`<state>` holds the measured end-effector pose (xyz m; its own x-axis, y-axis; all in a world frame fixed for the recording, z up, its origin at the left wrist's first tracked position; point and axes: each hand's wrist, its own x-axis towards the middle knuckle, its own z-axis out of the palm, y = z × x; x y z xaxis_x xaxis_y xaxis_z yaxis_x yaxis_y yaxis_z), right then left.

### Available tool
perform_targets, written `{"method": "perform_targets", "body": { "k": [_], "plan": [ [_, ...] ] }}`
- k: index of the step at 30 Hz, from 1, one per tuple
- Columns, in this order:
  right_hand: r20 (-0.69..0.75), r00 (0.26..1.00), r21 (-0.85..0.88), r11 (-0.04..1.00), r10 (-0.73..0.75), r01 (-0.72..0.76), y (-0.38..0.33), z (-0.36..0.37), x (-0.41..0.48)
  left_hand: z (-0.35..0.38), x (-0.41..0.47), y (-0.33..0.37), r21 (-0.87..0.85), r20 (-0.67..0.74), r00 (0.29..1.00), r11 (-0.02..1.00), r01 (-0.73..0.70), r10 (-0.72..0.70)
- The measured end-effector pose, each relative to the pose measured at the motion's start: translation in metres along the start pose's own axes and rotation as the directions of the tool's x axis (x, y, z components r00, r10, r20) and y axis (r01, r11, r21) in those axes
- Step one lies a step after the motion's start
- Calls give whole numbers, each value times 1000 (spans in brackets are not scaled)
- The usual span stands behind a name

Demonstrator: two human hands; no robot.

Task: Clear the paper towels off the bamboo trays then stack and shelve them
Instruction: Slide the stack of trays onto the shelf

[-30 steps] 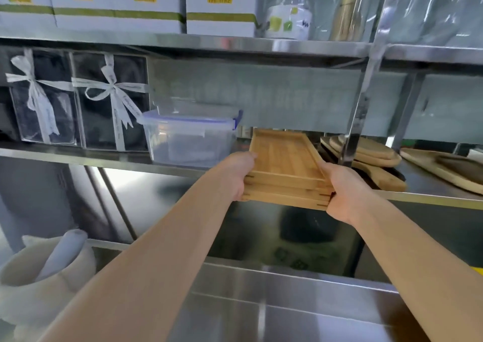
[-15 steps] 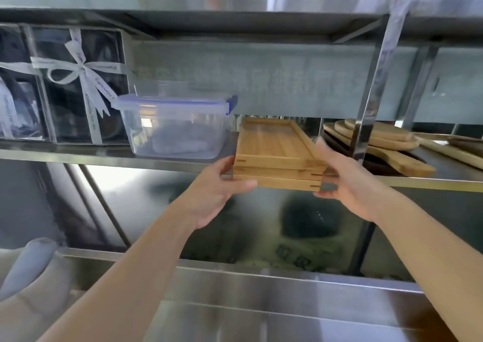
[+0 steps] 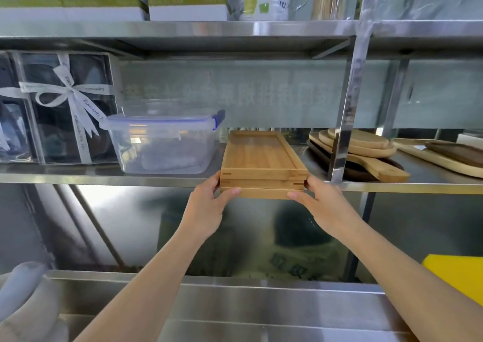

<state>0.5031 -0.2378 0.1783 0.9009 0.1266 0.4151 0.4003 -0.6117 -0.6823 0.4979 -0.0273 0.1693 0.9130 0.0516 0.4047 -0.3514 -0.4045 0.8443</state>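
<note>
A stack of three bamboo trays (image 3: 261,158) lies lengthwise on the steel middle shelf (image 3: 78,174), its near end level with the shelf's front edge. No paper towel shows on the top tray. My left hand (image 3: 209,205) touches the stack's near left corner, thumb on the side and fingers under the bottom tray. My right hand (image 3: 321,200) presses the near right corner the same way. Both hands have their fingertips on the bottom tray's front.
A clear plastic box with a blue-clipped lid (image 3: 162,143) stands just left of the trays. A steel upright post (image 3: 345,122) and stacked wooden boards (image 3: 366,153) are just right. Ribbon-tied gift boxes (image 3: 65,111) sit far left. A steel counter (image 3: 261,310) lies below.
The trays have slid further onto the shelf. My hands moved from gripping the sides to resting with fingertips on the near corners.
</note>
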Motion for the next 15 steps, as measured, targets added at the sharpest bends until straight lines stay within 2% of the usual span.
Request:
{"method": "perform_targets", "body": {
  "k": [8, 12, 15],
  "plan": [
    [34, 995, 33, 995, 89, -90, 7, 2, 23, 9, 21, -4, 68, -25, 1000, 998, -15, 17],
    [121, 988, 68, 992, 96, -105, 0, 3, 30, 13, 31, -5, 95, -30, 1000, 995, -5, 7],
    [127, 985, 108, 985, 117, -131, -4, 5, 31, 15, 30, -7, -14, -37, 999, 1000, -12, 12]
  ]
}}
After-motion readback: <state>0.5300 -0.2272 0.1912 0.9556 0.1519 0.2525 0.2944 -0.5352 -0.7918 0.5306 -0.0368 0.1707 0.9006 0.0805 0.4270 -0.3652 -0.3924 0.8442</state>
